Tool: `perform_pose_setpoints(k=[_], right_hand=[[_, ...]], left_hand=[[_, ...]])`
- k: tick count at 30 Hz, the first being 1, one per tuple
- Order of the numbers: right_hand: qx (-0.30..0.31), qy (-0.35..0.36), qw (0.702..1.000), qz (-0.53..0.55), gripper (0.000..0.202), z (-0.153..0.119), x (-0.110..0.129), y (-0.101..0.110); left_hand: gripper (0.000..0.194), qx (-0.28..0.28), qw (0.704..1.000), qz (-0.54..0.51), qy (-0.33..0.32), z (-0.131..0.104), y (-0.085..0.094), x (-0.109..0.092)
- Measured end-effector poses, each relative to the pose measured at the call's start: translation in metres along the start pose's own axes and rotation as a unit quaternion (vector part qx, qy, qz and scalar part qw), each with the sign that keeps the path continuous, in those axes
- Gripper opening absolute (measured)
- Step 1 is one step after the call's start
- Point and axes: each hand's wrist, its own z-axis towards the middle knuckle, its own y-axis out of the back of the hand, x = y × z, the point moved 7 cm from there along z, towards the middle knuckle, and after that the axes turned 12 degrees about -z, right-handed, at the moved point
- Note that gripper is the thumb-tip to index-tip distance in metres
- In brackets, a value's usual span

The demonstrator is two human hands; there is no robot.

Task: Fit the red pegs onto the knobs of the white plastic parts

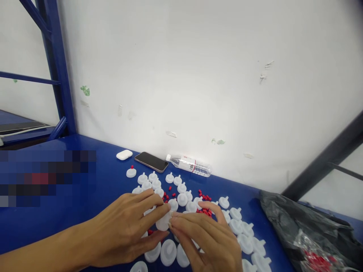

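Note:
Over the middle of the blue table, my left hand [127, 223] grips a white plastic cap [163, 222] between thumb and fingers. My right hand [208, 238] meets it from the right, thumb and fingertips pinched together against the cap's edge; whatever lies between those fingertips is hidden. Around and under both hands lie many similar white caps [168, 252] with narrow spouts. Small red plugs [206, 212] are scattered among them. At the back left, one white cap [131, 173] stands with a red plug on its spout.
Along the wall lie a white earphone case [124, 154], a phone [151, 161] and a clear water bottle [191, 165] on its side. A black plastic bag [309, 219] with a clear bag of red plugs [317, 260] sits at right. Blue metal posts [61, 75] rise at left.

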Motion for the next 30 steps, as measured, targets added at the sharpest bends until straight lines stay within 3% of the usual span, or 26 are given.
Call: perform_pose_setpoints(k=[4,18,21,25,30], right_hand=[[-0.017,-0.016,1.000,0.005,0.023,0.000,-0.003,0.003],[0.002,-0.015,1.000,0.018,0.025,-0.002,-0.001,-0.004],[-0.004,-0.024,0.999,0.034,0.023,0.000,0.000,-0.003],[-0.014,-0.026,0.998,0.061,0.023,0.003,0.001,0.001],[-0.020,-0.013,0.999,0.044,0.018,0.005,0.004,0.004]], left_hand=[[0.030,0.010,1.000,-0.003,0.023,0.001,0.000,0.005],[0.032,0.014,1.000,-0.006,0.006,0.001,-0.002,0.003],[0.031,0.031,0.987,-0.125,0.092,-0.002,-0.008,0.013],[0.027,0.044,0.928,-0.285,0.235,-0.008,-0.013,0.018],[0.053,-0.024,0.889,-0.367,0.273,-0.023,-0.008,0.016]])
